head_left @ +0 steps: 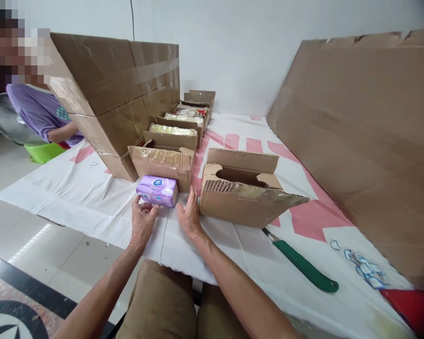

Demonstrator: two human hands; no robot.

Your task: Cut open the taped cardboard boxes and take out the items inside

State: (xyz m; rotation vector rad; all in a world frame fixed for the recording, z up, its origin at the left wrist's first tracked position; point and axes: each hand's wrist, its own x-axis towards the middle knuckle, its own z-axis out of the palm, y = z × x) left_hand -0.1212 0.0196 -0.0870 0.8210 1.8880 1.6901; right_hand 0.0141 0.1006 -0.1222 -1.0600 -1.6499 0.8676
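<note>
A purple soft pack of tissues lies on the white cloth, close against the near cardboard box with raised flaps. My left hand is at its near left edge, with thumb and curled fingers gripping the lower side. To the right of the pack, my right hand has its fingers stretched out and holds nothing. Its fingertips are between the near box and another open carton, close to both. The inside of that carton is mostly hidden by its flaps.
Tall stacked taped cartons stand at left, beside a row of opened boxes. A large cardboard sheet leans at right. A green-handled knife lies on the cloth near scraps. A person in a purple top sits at left.
</note>
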